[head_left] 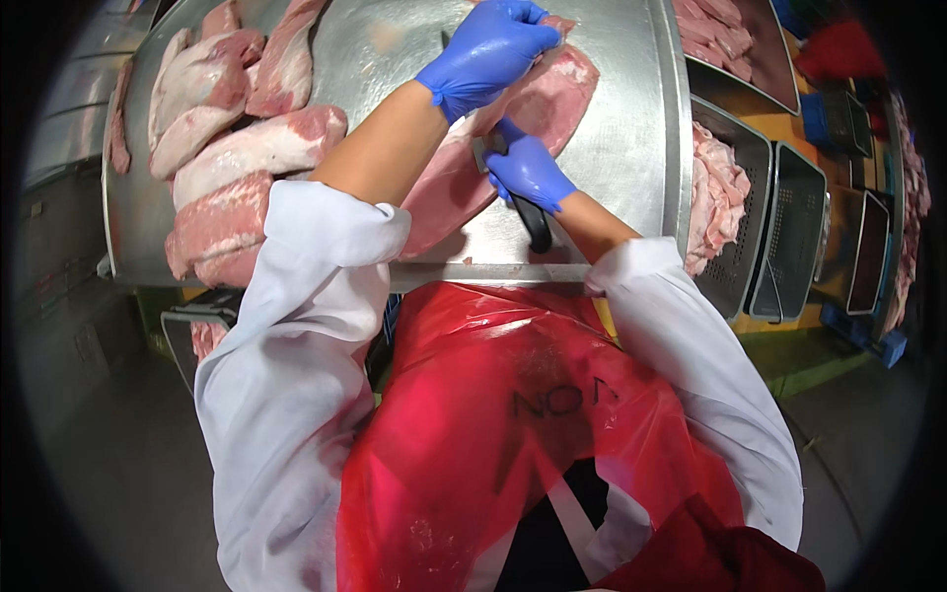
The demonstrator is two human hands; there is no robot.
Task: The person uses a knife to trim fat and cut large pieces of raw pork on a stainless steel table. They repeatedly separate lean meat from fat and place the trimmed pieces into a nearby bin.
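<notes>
Left hand (pixel 483 57) pinches long meat slab (pixel 554 107) lying near-left to far-right; right hand (pixel 534 174) grips knife (pixel 536 228); rightward, grey bin (pixel 756 170) holds pale pieces (pixel 715 197)

One knife (pixel 534 225); two gloves (pixel 490 57) (pixel 534 174); one apron (pixel 493 365); one table (pixel 631 178)

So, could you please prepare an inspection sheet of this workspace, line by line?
Surface: metal table, shiny, lightly smeared.
Things: large meat piece before the person; black-handled knife; more meat pieces at left.
Clutter: thin meat strip along the table's left edge.
Grips: left grip, blue-gloved, curled near the large piece's far end, hold unclear; right grip, blue-gloved, closed on the knife.
Cables: cannot tell; thin dark line on the right-hand floor.
Surroundings: at right, grey crate with pale trimmings.
</notes>
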